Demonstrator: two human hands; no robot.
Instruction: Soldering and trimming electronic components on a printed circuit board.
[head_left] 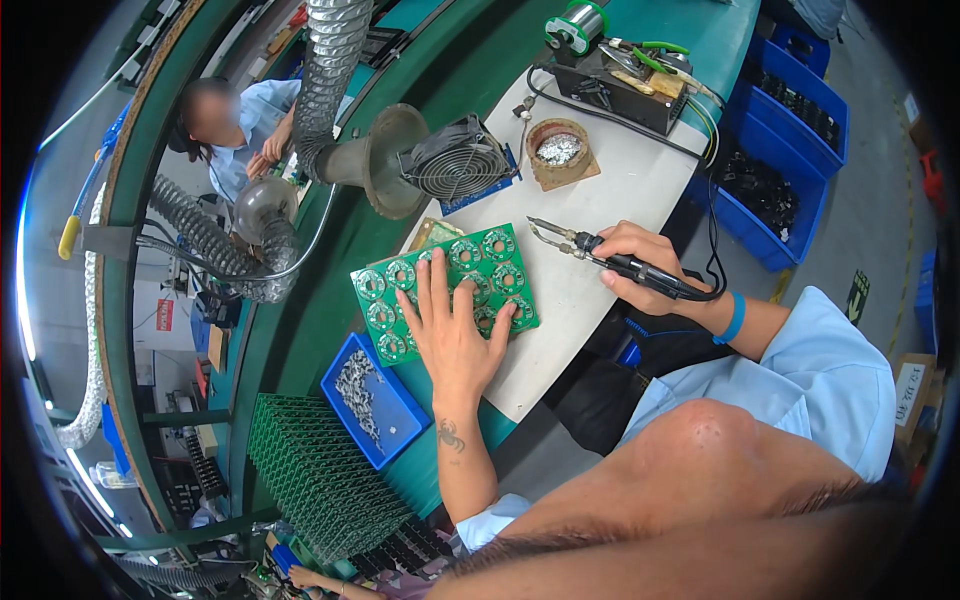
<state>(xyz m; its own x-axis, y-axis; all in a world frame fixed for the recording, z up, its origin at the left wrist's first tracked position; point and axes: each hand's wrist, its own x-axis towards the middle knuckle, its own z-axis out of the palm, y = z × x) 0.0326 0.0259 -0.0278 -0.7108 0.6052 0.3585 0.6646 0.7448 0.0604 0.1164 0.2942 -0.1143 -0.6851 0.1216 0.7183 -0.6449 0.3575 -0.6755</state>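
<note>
My left hand lies on a green circuit board panel with fingers spread, covering part of its rows of round boards. Each round board has a hole in its middle. In my right hand is a black soldering iron, its cable running back past the wrist. Two thin metal prongs at its front point left, just right of the panel and apart from it. Under the panel's far edge, part of a yellowish board shows. A white sheet covers this part of the bench.
Beyond the panel stand a black fan, a fume hose and a round tin of metal bits. A solder spool sits farther back. Left are a blue tray of small parts and stacked green boards. Blue bins stand right.
</note>
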